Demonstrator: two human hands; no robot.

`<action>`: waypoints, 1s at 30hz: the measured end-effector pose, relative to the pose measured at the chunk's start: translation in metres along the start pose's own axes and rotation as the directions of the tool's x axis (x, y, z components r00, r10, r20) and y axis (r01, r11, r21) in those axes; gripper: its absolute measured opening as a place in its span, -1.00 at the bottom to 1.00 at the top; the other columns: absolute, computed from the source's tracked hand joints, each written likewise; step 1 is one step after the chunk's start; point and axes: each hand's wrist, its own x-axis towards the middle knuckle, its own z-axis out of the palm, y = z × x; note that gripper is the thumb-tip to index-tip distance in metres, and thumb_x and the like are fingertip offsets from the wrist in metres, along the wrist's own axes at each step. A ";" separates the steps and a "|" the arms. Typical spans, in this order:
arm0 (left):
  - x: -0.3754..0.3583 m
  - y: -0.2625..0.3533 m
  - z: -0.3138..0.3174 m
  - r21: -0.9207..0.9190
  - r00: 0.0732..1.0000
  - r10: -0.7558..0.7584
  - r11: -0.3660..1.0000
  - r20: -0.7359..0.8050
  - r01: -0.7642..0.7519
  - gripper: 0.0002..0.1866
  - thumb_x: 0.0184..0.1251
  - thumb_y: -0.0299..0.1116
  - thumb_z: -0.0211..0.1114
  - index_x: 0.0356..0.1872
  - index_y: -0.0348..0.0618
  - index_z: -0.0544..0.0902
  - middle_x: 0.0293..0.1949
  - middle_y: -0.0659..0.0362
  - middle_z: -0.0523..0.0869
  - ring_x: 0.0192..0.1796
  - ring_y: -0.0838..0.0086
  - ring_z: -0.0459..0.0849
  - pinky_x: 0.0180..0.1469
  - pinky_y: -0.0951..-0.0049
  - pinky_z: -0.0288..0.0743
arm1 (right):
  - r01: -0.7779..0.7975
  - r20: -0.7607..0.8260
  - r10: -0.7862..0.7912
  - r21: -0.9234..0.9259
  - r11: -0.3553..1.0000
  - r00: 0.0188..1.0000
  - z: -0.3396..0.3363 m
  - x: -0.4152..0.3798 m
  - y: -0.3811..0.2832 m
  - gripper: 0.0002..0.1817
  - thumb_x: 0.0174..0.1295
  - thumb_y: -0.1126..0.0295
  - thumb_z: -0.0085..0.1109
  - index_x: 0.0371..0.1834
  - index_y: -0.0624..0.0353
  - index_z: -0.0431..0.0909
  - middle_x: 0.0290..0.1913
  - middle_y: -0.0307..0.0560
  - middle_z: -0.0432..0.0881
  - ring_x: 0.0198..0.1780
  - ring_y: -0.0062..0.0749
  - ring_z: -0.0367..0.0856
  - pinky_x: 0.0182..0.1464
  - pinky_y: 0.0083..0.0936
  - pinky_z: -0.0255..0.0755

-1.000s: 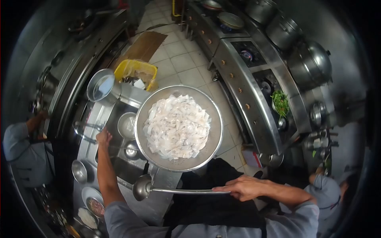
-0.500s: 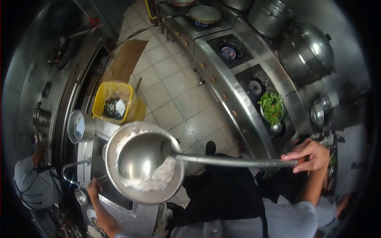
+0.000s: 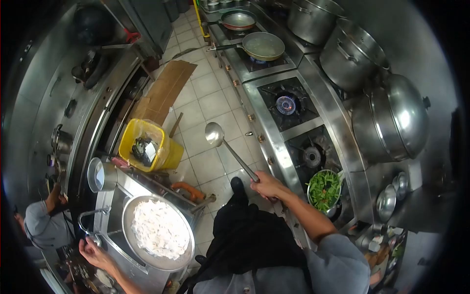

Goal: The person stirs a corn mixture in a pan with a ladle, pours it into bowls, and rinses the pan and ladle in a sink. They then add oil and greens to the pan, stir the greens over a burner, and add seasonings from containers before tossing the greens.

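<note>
We see smooth, shiny metal on the ladle [image 3: 214, 134] and the domed lid [image 3: 409, 115], and a duller metal sheen on the wide bowl [image 3: 185, 256]. We find glossy yellow plastic on the bin [image 3: 171, 154], its thin plastic liner [image 3: 155, 128] wrinkled, matt brown cardboard [image 3: 166, 88], smooth floor tiles [image 3: 201, 158], and matt black cloth on our apron [image 3: 254, 240].

Right hand [image 3: 267, 186]: closed in a fist, forearm stretched forward. Left hand [image 3: 94, 252]: held low at the side, fingers [image 3: 84, 246] loosely curled, forearm extended.
</note>
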 end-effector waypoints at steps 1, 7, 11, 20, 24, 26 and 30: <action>0.011 0.022 0.021 -0.072 0.996 0.081 0.994 0.029 -0.079 -0.62 0.46 -0.26 0.32 0.13 -0.30 0.52 -0.47 0.32 0.47 -0.39 0.67 0.39 -0.32 0.63 0.31 | -0.005 -0.007 0.005 0.016 1.000 1.000 -0.006 0.011 0.000 -0.75 0.33 0.35 0.21 -0.04 0.16 0.41 -0.59 -0.22 0.43 -0.73 -0.58 0.35 -0.68 -0.47 0.27; 0.047 0.165 0.203 -0.170 0.871 0.358 0.933 0.336 -0.317 -0.62 0.47 -0.39 0.26 0.20 -0.28 0.45 -0.46 0.29 0.49 -0.36 0.65 0.45 -0.28 0.59 0.39 | 0.081 -0.363 -0.326 -0.551 0.831 0.873 -0.053 0.027 0.009 -0.66 0.25 0.34 0.20 0.04 0.21 0.45 -0.35 0.20 0.69 -0.28 0.23 0.67 -0.18 -0.02 0.53; 0.057 0.254 0.368 -0.191 0.583 0.384 0.911 0.716 -0.366 -0.54 0.31 -0.40 0.31 0.21 -0.20 0.46 -0.20 0.00 0.67 -0.20 0.31 0.67 -0.08 0.35 0.55 | 0.097 -0.504 -0.238 -0.290 0.952 0.830 -0.082 0.025 -0.012 -0.66 0.24 0.32 0.23 0.05 0.16 0.49 -0.37 0.18 0.68 -0.30 0.14 0.68 -0.23 -0.06 0.50; -0.078 0.400 0.776 -0.507 0.073 0.614 0.707 0.786 -0.493 -0.12 0.08 -0.07 0.53 0.30 -0.47 0.36 0.20 -0.27 0.53 0.26 -0.04 0.51 0.32 0.13 0.39 | 0.360 -0.678 -0.151 0.179 0.916 0.720 -0.171 0.145 -0.092 -0.84 0.16 0.39 0.22 -0.32 0.19 0.45 -0.63 -0.11 0.44 -0.58 -0.47 0.52 -0.47 -0.36 0.35; -0.097 0.480 0.852 -0.587 -0.090 0.650 0.607 0.755 -0.536 -0.05 0.07 -0.02 0.52 0.33 -0.49 0.30 0.28 -0.29 0.46 0.35 -0.08 0.40 0.37 0.12 0.33 | 0.395 -0.793 -0.183 0.079 0.915 0.581 -0.193 0.178 -0.113 -0.85 0.06 0.41 0.22 -0.41 0.18 0.43 -0.69 -0.13 0.41 -0.69 -0.42 0.46 -0.55 -0.39 0.34; -0.100 0.517 0.888 -0.643 -0.183 0.670 0.544 0.720 -0.539 -0.12 0.07 -0.01 0.52 0.28 -0.45 0.38 0.24 -0.29 0.49 0.32 -0.12 0.42 0.35 0.09 0.34 | 0.368 -0.882 -0.152 0.026 0.929 0.446 -0.181 0.193 -0.108 -0.86 0.05 0.41 0.20 -0.43 0.18 0.43 -0.70 -0.13 0.42 -0.69 -0.40 0.47 -0.54 -0.41 0.36; -0.124 0.516 0.999 -0.740 -0.667 0.349 0.464 0.658 -0.488 -0.34 0.12 -0.06 0.51 0.08 -0.38 0.53 -0.24 -0.11 0.66 -0.17 0.06 0.70 -0.09 0.14 0.59 | 0.416 -0.990 0.143 0.123 0.901 -0.018 -0.135 0.241 -0.111 -0.97 0.10 0.52 0.01 -0.43 0.19 0.37 -0.72 -0.21 0.44 -0.75 -0.54 0.42 -0.69 -0.54 0.31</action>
